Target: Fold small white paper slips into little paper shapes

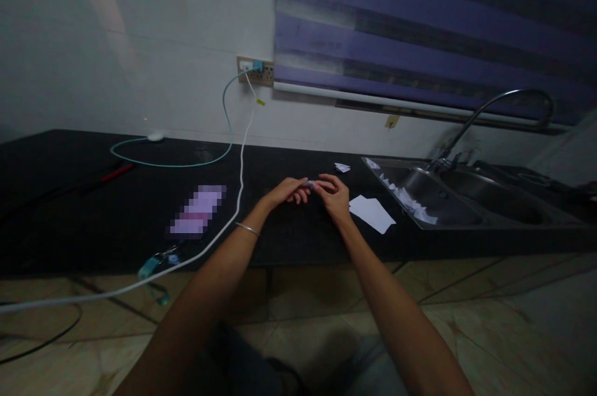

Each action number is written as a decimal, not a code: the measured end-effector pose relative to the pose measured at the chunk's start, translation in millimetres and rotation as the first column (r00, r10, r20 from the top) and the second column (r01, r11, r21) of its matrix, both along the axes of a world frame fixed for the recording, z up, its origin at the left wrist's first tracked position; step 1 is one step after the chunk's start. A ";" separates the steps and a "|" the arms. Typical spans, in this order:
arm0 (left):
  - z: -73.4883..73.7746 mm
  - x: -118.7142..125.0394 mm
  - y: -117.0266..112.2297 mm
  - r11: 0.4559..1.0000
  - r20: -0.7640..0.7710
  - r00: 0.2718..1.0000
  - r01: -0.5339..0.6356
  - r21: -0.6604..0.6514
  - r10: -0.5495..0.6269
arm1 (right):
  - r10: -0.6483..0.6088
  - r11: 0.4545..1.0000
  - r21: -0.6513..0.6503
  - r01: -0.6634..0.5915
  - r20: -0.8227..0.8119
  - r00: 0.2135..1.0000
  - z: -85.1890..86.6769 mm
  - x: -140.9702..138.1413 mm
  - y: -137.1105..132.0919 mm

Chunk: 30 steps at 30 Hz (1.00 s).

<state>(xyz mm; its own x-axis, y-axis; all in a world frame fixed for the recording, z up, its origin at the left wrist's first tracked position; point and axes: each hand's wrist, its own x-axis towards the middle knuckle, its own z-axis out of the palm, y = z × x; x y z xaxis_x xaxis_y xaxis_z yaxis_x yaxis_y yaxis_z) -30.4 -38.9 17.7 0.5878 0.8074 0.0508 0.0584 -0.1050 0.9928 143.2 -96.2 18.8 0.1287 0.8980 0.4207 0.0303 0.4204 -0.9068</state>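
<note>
My left hand (290, 191) and my right hand (333, 192) meet above the dark counter, pinching a small piece of folded white paper (308, 184) between their fingertips. Most of that paper is covered by the fingers. Just right of my right hand lie several flat white paper sheets (373, 214), partly overlapping. Behind it, nearer the wall, sits a small folded paper piece (342, 167). More folded paper pieces (410, 200) stand in a row along the left rim of the sink.
A double steel sink (466, 209) with a curved faucet (494, 97) is on the right. A white cable (242, 166) runs from the wall socket (263, 73) across the counter (280, 240), left of my hands. A blurred-out pinkish rectangle (198, 209) with a strap lies further left.
</note>
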 end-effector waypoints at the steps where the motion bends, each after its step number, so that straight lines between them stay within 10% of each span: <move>1: -0.3 -0.6 -0.4 1.000 0.028 1.000 0.010 0.017 -0.011 | 0.035 0.999 0.002 -0.035 0.005 0.999 0.8 -0.8 -1.0; 30: 1.2 0.7 -10.4 0.973 0.152 0.987 -0.091 0.214 0.058 | 0.056 0.974 -0.210 -0.085 -0.138 0.989 -5.9 3.0 5.8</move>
<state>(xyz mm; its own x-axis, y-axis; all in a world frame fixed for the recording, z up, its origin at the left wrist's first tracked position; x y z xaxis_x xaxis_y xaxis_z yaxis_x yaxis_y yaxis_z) -29.6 -49.3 18.9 0.4999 0.8083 0.3110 -0.0676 -0.3216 0.9445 146.2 -90.4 13.0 0.1031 0.9743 0.2004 -0.1170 0.2119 -0.9703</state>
